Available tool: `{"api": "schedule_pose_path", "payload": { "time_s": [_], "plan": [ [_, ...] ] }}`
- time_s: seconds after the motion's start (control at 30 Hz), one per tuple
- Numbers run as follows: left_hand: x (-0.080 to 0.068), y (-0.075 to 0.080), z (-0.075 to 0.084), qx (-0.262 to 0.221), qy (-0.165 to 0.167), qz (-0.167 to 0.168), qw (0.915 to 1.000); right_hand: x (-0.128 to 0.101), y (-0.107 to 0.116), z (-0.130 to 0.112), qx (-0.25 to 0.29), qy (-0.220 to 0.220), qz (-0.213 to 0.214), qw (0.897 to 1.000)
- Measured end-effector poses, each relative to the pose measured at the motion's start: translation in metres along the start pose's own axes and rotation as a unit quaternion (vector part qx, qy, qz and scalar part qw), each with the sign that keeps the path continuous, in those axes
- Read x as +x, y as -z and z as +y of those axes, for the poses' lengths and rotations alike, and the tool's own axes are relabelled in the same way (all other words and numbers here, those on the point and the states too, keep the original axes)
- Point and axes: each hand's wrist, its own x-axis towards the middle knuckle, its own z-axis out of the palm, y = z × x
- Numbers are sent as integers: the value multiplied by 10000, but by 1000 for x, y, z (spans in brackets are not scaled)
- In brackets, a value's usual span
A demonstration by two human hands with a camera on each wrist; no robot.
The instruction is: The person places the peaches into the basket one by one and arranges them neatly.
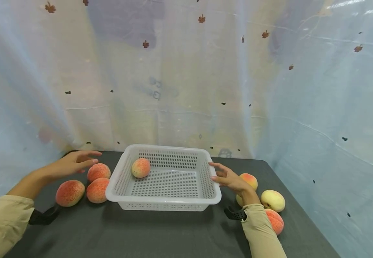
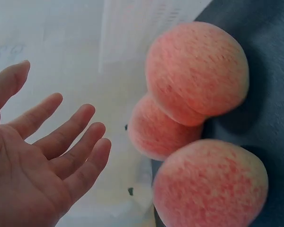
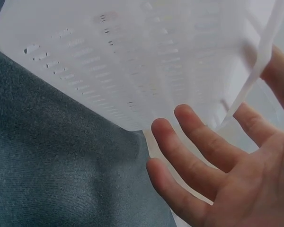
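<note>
Left hand fingers spread and relaxed, holding nothing, hovering at mid-left of frame just above three peaches clustered on the counter beside the basket's left wall. Right hand fingers also straight and released, at the right rim of the basket; can't tell if touching. Basket sits center frame with one peach inside at its back left; three more peaches lie lower right behind the right wrist.

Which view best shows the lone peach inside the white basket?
The head view: the round orange-pink peach lies whole in the white slotted plastic basket, near its far left corner. The left wrist view shows only peaches outside it; the right wrist view only the basket's wall.
</note>
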Motion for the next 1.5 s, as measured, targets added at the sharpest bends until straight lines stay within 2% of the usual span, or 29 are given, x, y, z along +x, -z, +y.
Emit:
{"api": "schedule_pose_path", "payload": {
  "time_s": [0.13,0.5,0.67,0.87,1.03,1.27,1.5],
  "plan": [
    [-8,2,-8,-87,155,-3,9998,-1,0,1,-71,-55,42,10000],
    [-33,20,-37,-399,412,-115,9983,0,0,-1,-90,-82,104,9999],
    [-39,25,-49,-517,506,-229,9971,1,-2,0,-92,-81,126,9998],
    [-44,22,-57,-377,791,-235,9959,1,-3,-1,-75,-50,104,9999],
    [-49,18,-64,-381,1124,-524,9916,2,-1,0,-1,-83,114,9999],
    [-57,10,-78,-514,1060,-750,9902,2,0,2,-13,-65,89,9999],
    [-58,3,-86,-622,1228,-835,9870,3,1,4,11,-29,94,10000]
  ]
}}
